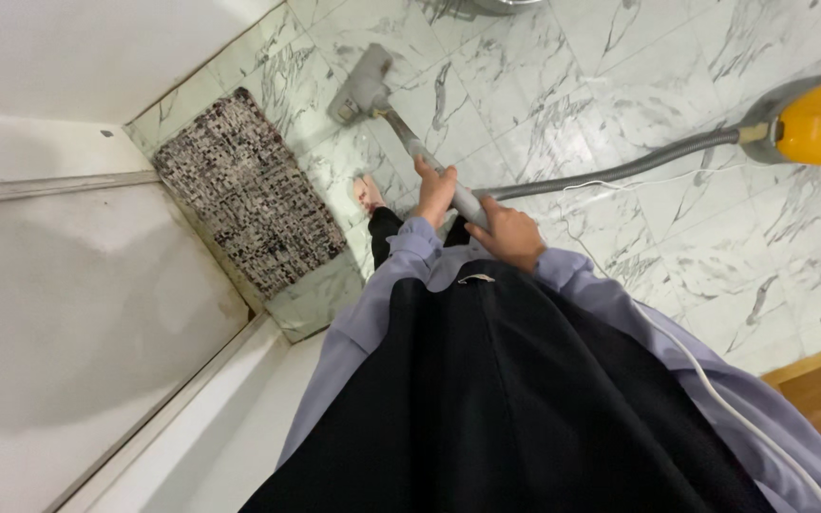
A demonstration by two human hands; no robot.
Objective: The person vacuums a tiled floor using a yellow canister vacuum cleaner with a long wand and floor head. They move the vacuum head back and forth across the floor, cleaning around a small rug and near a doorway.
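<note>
Hands: left hand (435,193) and right hand (510,233) were both wrapped tight around the wand (429,161).
Wand: stiff and light; best held mid-tube.
Head (361,87): on the floor (677,228) near the mat (249,190).

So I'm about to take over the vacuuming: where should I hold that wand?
Grip the wand at its upper end, from above, as the left hand and right hand do; it slants down to the floor head.

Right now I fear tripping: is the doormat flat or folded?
Flat: the speckled doormat lies fully spread on the marble floor, with no corner turned up.
</note>
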